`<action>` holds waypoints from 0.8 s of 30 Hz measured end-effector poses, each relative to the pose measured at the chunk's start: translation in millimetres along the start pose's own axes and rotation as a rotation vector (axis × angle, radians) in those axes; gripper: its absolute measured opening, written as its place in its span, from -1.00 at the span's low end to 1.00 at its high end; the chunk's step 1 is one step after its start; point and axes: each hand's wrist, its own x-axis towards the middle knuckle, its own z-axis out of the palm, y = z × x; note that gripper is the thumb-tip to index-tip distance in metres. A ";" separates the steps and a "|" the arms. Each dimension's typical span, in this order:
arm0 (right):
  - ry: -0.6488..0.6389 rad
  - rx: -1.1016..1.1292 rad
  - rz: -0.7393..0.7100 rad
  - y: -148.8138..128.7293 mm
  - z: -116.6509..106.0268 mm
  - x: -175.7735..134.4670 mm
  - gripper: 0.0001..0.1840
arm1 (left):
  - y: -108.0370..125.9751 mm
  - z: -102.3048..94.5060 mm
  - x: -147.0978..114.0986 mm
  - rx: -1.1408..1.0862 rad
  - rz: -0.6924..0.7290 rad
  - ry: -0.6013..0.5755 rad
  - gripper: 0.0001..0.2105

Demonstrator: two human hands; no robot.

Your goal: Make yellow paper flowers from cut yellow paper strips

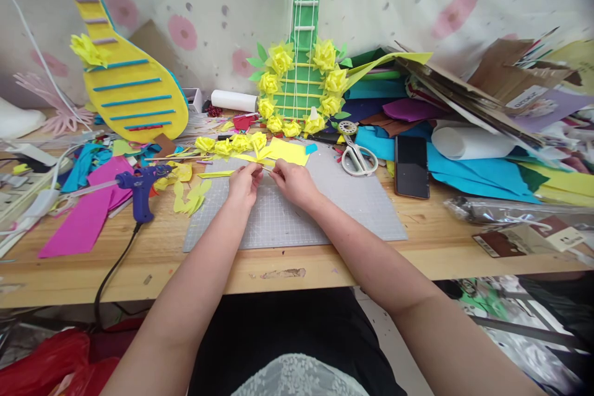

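Note:
Over the grey cutting mat (pixel 352 210) my two hands work close together. My left hand (pixel 245 184) is closed on a yellow paper flower piece (pixel 262 154), whose points stick up above the fingers. In my right hand (pixel 294 182) the fingertips pinch a thin stick (pixel 266 169), which reaches across to the left hand. Just behind them lies a yellow paper sheet (pixel 288 150). A yellow strip (pixel 216 174) lies left of my left hand. Several finished yellow paper flowers (pixel 232 145) sit in a row behind the mat.
A blue glue gun (pixel 143 189) stands at left near magenta paper (pixel 86 216). White-handled scissors (pixel 359 159) and a phone (pixel 411 167) lie at right. Behind stand a green guitar shape (pixel 301 83) ringed with yellow flowers and a yellow one (pixel 134 93). Paper piles (pixel 482 173) fill the right.

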 end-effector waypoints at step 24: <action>-0.074 0.001 0.054 1.8 -0.8 2.0 -0.82 | 13.4 -9.9 -1.4 0.174 0.011 0.046 -0.85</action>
